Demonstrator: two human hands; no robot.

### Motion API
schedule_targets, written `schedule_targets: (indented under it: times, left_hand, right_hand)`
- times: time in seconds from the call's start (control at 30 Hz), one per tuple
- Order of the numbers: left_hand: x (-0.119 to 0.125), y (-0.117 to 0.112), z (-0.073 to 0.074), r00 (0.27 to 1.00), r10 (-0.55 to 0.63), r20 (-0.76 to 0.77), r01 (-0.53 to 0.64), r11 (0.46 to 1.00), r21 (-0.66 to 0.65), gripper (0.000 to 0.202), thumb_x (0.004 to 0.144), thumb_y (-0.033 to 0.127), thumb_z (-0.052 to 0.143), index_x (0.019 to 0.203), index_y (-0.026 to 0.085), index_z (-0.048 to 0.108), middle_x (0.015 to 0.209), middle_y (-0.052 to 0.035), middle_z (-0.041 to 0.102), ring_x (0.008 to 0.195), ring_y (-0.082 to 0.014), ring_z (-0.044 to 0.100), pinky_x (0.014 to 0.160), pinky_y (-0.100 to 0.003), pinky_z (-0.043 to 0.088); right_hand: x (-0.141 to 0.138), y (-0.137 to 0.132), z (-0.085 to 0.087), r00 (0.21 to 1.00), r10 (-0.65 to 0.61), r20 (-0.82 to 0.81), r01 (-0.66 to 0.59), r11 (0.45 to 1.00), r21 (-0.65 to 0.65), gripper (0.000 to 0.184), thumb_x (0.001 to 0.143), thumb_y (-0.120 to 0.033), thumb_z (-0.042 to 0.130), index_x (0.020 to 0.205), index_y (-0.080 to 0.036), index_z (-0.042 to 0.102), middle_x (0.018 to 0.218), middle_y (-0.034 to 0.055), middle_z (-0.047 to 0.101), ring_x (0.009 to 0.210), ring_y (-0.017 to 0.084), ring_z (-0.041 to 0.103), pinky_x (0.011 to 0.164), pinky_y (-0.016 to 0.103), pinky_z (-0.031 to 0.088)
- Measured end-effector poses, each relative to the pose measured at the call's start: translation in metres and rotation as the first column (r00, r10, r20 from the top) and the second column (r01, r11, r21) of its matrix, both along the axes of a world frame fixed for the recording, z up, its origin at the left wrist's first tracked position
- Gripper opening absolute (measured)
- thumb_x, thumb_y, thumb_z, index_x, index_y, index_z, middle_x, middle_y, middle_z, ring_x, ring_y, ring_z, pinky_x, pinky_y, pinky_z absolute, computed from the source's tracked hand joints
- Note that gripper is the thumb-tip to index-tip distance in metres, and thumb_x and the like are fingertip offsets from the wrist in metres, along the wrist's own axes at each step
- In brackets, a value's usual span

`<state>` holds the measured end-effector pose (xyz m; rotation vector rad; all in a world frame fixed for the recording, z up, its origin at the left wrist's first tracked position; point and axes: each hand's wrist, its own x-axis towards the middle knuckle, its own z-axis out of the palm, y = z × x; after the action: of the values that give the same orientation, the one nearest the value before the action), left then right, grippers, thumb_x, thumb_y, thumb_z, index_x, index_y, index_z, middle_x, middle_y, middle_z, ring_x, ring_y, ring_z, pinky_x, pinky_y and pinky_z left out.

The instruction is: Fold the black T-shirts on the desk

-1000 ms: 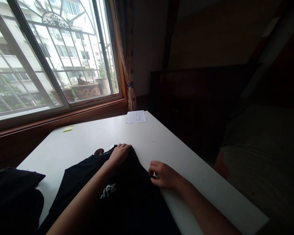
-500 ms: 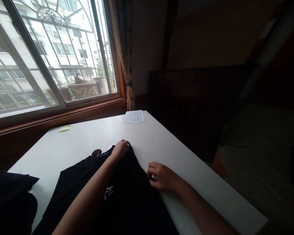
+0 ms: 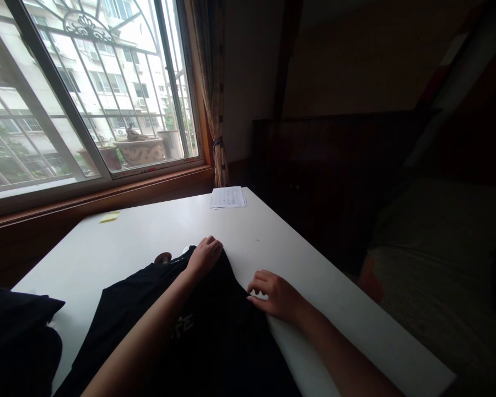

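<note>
A black T-shirt (image 3: 227, 336) with white lettering lies spread on the white table (image 3: 157, 237). My left hand (image 3: 204, 256) rests on the shirt's far end near the collar, its fingers curled over the cloth. At the shirt's right edge my right hand (image 3: 275, 295) pinches the fabric with bent fingers. Both forearms reach across the shirt from the near side.
A sheet of printed paper (image 3: 228, 197) lies at the table's far right corner and a yellow sticky note (image 3: 108, 217) near the window sill. More dark clothing (image 3: 16, 336) is piled at the left. A dark cabinet and a bed stand to the right.
The camera view shifted slightly. My right hand slid a little along the shirt's right edge; my left hand stayed at the collar end.
</note>
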<state>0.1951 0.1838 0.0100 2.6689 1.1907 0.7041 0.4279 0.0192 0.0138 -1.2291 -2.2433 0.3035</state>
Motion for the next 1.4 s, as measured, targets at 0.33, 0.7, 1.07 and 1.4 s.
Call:
schedule_targets:
  times: [0.33, 0.7, 1.07, 1.4]
  left_hand:
    - [-0.012, -0.011, -0.012, 0.922, -0.371, -0.108, 0.37, 0.929, -0.027, 0.036, 0.104, 0.027, 0.047, 0.137, 0.023, 0.058, 0.145, -0.0067, 0.057, 0.138, -0.0214, 0.048, 0.119, -0.042, 0.038]
    - [-0.005, -0.005, -0.019, 0.978, -0.177, -0.113, 0.185, 0.981, 0.061, 0.042, 0.101, 0.015, 0.047, 0.143, 0.02, 0.05, 0.155, -0.0142, 0.044, 0.143, -0.0285, 0.041, 0.117, -0.053, 0.036]
    - [-0.027, -0.026, -0.007, 0.952, -0.254, -0.171, 0.273, 0.957, 0.097, 0.033, 0.097, 0.02, 0.054, 0.128, 0.024, 0.065, 0.133, -0.005, 0.064, 0.128, -0.0235, 0.054, 0.113, -0.038, 0.043]
    - [-0.021, -0.011, -0.019, 0.976, -0.081, -0.204, 0.113, 0.982, 0.149, 0.038, 0.099, 0.019, 0.047, 0.136, 0.017, 0.059, 0.141, -0.0151, 0.058, 0.135, -0.0348, 0.048, 0.109, -0.053, 0.044]
  right_hand:
    - [-0.002, 0.001, -0.004, 0.999, -0.024, 0.042, 0.026, 0.998, -0.058, 0.009, 0.082, -0.013, 0.071, 0.083, -0.022, 0.07, 0.089, 0.0012, 0.061, 0.087, 0.017, 0.059, 0.077, 0.028, 0.045]
    - [0.0, -0.001, -0.004, 0.998, 0.06, -0.002, -0.06, 0.985, -0.161, 0.02, 0.079, -0.02, 0.077, 0.065, -0.019, 0.063, 0.077, -0.0018, 0.057, 0.069, 0.012, 0.054, 0.062, 0.024, 0.041]
    - [-0.005, -0.002, 0.004, 0.996, 0.05, -0.07, -0.051, 0.999, -0.012, 0.009, 0.085, -0.016, 0.069, 0.078, -0.021, 0.067, 0.085, 0.0024, 0.06, 0.084, 0.018, 0.058, 0.077, 0.03, 0.045]
    - [-0.005, 0.001, -0.006, 0.996, 0.083, -0.03, -0.085, 0.991, -0.104, 0.018, 0.077, -0.018, 0.081, 0.071, -0.02, 0.064, 0.08, 0.0, 0.059, 0.079, 0.016, 0.057, 0.069, 0.027, 0.044]
